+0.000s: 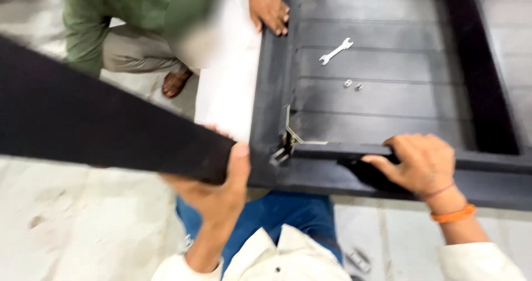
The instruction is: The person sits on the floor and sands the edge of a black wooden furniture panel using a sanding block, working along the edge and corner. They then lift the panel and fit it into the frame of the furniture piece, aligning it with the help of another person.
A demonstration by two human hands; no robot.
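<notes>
The left hand point(221, 187) grips the end of a long black board point(94, 120), thumb up its end face and fingers curled beneath; the board runs off to the left, across the pale floor point(83, 225). That end sits just beside the corner of a dark slatted frame point(388, 92) lying flat. The right hand point(421, 164) rests on the frame's near rail point(487, 162), fingers bent over the inner edge, holding it. Between the two hands, at the corner, a metal bracket point(291, 137) shows, with a small fitting below it. On the slats, well apart from both hands, lie a wrench point(336, 51) and two small nuts point(353, 84). At the far corner another person's hand point(269, 10) presses on the frame's side rail. A white sheet point(230, 92) lies beside that rail, partly behind the board.
</notes>
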